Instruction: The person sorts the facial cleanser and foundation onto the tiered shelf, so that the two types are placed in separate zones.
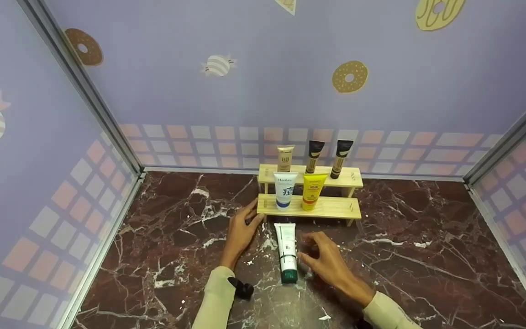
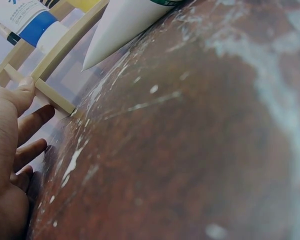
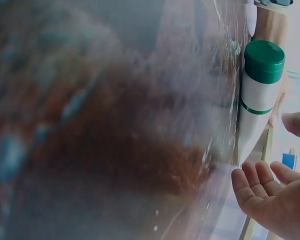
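A white tube with a green cap [image 1: 289,251] lies on the marble-patterned table, its cap towards me. My right hand [image 1: 328,260] is just right of this tube, fingers loosely bent and holding nothing; the right wrist view shows a gap between the hand [image 3: 275,195] and the tube [image 3: 260,95]. My left hand [image 1: 241,230] is at the left end of a two-tier wooden stand [image 1: 336,208]. In the left wrist view its thumb touches the stand's front corner, with the other fingers extended beside it. On the lower tier stand a white-and-blue tube [image 1: 284,192] and a yellow tube [image 1: 313,191].
The upper tier bears a beige tube [image 1: 285,157] and two black-and-gold tubes [image 1: 315,156]. Behind the stand rises a purple patterned wall [image 1: 272,100]. Side walls [image 1: 62,183] enclose the marble table [image 1: 167,256] on the left and right.
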The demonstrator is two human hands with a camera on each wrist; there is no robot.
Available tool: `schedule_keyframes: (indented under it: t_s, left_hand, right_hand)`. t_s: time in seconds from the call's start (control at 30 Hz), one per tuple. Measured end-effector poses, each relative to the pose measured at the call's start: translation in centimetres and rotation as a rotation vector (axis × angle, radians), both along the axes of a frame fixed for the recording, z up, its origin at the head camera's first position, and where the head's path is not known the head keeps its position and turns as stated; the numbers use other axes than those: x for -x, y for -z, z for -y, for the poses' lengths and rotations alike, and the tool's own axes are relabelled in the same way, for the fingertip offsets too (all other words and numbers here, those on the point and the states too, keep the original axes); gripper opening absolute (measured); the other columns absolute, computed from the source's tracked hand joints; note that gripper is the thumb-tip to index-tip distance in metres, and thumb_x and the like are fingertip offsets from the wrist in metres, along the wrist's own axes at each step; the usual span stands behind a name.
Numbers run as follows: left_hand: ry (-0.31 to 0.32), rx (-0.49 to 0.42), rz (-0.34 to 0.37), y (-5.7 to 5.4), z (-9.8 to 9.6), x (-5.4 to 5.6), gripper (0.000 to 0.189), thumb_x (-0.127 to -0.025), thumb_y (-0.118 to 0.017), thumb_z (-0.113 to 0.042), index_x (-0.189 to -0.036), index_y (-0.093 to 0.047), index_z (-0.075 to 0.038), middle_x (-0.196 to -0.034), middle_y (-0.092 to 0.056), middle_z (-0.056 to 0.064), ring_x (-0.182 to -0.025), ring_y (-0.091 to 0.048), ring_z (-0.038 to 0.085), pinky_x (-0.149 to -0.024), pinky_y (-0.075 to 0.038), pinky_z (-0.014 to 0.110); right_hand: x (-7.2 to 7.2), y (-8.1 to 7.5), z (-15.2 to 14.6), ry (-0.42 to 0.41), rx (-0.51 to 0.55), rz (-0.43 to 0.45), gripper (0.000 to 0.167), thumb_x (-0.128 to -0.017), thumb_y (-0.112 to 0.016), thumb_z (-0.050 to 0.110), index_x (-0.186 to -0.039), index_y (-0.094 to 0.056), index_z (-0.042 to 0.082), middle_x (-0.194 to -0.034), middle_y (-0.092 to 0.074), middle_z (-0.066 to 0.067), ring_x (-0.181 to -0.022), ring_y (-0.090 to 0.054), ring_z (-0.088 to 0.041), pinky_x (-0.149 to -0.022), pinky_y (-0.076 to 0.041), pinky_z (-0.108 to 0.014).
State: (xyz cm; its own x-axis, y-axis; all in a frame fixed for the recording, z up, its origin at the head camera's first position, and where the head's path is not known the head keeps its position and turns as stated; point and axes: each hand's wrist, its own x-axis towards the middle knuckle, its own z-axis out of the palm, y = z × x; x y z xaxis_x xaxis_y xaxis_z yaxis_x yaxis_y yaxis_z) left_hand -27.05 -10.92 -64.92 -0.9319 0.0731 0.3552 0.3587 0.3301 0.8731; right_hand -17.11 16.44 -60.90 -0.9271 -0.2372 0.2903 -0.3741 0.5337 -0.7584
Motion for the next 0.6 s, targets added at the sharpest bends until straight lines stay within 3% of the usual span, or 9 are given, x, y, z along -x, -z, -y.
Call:
schedule_keyframes:
  t_s: [0.27,0.6]
  left_hand:
    - [-0.009,-0.009,0.052,-0.2,0.1,0.0,0.062,-0.104,-0.078,-0.022,-0.158,-0.057,0.001,-0.14,-0.068,0.028,-0.125,-0.074,0.036,-0.117,-0.051,0.054]
    - [-0.009,-0.004,0.032,-0.2,0.0,-0.1,0.062,-0.105,-0.078,-0.024,-0.157,-0.058,0.002,-0.142,-0.066,0.029,-0.125,-0.074,0.035,-0.115,-0.052,0.054]
  right_hand:
    - [0.1,0.1,0.6,-0.007,-0.019,0.054,0.049,-0.091,-0.091,0.014,-0.13,-0.068,-0.006,-0.115,-0.07,-0.018,-0.102,-0.07,-0.033,-0.092,-0.064,-0.049]
    - [0.5,0.1,1.7,-0.032,-0.03,0.112,0.064,-0.091,-0.093,0.024,-0.138,-0.065,-0.009,-0.115,-0.069,-0.018,-0.101,-0.07,-0.031,-0.09,-0.065,-0.047]
